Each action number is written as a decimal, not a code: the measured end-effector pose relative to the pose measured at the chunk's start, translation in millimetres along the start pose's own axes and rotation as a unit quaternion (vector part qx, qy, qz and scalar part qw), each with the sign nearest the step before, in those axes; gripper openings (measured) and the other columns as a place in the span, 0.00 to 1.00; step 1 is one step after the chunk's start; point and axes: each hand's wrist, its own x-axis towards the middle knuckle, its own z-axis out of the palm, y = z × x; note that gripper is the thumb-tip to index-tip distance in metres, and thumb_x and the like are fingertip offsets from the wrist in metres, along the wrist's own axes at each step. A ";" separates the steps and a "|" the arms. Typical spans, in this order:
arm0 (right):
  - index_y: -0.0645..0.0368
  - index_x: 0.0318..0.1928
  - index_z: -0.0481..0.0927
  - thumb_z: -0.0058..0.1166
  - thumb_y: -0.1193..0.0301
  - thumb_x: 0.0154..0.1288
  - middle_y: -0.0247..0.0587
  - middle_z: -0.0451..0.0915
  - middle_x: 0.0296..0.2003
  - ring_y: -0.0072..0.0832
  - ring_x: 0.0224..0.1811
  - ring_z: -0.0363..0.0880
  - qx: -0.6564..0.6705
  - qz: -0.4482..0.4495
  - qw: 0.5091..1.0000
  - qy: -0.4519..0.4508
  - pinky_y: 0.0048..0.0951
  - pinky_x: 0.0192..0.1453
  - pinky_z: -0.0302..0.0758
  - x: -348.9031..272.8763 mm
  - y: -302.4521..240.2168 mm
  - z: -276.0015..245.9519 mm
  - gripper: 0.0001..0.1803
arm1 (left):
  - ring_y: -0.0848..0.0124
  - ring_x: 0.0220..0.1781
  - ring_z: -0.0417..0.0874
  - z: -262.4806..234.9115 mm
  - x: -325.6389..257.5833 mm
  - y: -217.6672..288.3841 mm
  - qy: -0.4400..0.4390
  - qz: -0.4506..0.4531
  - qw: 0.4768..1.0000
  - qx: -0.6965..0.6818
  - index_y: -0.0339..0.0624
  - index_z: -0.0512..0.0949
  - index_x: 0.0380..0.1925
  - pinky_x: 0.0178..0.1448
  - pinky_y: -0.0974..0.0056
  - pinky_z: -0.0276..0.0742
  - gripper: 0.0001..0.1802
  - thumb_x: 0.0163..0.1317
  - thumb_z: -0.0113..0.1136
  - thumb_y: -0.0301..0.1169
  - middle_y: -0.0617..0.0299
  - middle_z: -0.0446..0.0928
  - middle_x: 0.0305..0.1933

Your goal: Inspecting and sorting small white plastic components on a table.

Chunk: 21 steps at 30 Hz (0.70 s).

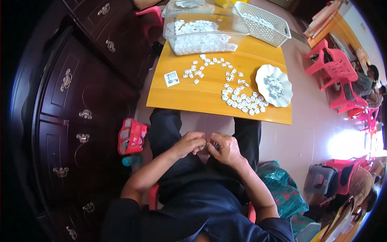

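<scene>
Over my lap, just off the table's near edge, my left hand [191, 143] and my right hand [225, 148] meet fingertip to fingertip. Both are closed in a pinch. Whatever lies between the fingers is too small to make out. Beyond them, many small white pieces with dark marks [244, 103] lie in a cluster by the table's near right edge. More such pieces [196, 72] are scattered toward the middle. A white scalloped plate [286, 89] at the right holds small grey-white pieces [273, 85]. A square white printed card [171, 78] lies at the left.
On the far side of the yellow wooden table [161, 99] stand a clear bin [238, 37] of white pieces and a white perforated basket [258, 34]. Dark cabinets [80, 101] line my left. A red bag [133, 136] and a green bag [282, 187] flank my legs. Pink chairs [334, 64] and people are at right.
</scene>
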 end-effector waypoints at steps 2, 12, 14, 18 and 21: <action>0.59 0.34 0.78 0.58 0.73 0.60 0.48 0.80 0.27 0.44 0.30 0.82 0.020 0.019 1.000 0.002 0.40 0.34 0.78 3.8 -1.3 -1.8 0.04 | 0.81 0.22 0.70 -1.6 0.6 -0.7 -0.005 -0.007 0.999 -0.036 0.39 0.77 0.30 0.23 0.75 0.67 0.09 0.68 0.53 0.31 0.67 0.73 0.25; 0.64 0.32 0.79 0.57 0.74 0.63 0.41 0.77 0.20 0.21 0.21 0.75 0.033 0.102 0.993 0.050 0.25 0.30 0.74 75.6 8.9 -44.4 0.05 | 0.82 0.23 0.71 -19.8 2.4 -8.0 -0.040 0.005 0.994 -0.100 0.41 0.75 0.32 0.23 0.75 0.68 0.10 0.71 0.53 0.34 0.68 0.73 0.27; 0.63 0.34 0.80 0.57 0.71 0.65 0.46 0.81 0.23 0.33 0.23 0.81 -0.030 0.081 0.993 0.078 0.32 0.30 0.77 104.7 16.8 -56.0 0.07 | 0.81 0.23 0.71 -21.8 3.4 -14.6 -0.043 0.003 0.995 -0.090 0.42 0.75 0.32 0.24 0.75 0.68 0.10 0.72 0.53 0.34 0.68 0.73 0.28; 0.57 0.35 0.81 0.57 0.70 0.62 0.45 0.84 0.32 0.43 0.32 0.85 -0.138 0.039 0.986 0.091 0.41 0.38 0.80 158.1 46.4 -66.5 0.05 | 0.81 0.24 0.72 -34.0 5.1 -44.7 -0.051 -0.017 0.995 -0.079 0.42 0.75 0.33 0.25 0.75 0.68 0.11 0.73 0.51 0.35 0.68 0.73 0.28; 0.56 0.35 0.82 0.57 0.69 0.61 0.45 0.84 0.34 0.44 0.36 0.84 -0.207 0.017 0.977 0.052 0.41 0.40 0.80 187.3 62.0 -70.1 0.06 | 0.81 0.24 0.72 -39.7 4.4 -60.3 -0.037 -0.030 0.995 -0.084 0.42 0.75 0.32 0.25 0.75 0.68 0.12 0.73 0.51 0.35 0.68 0.73 0.28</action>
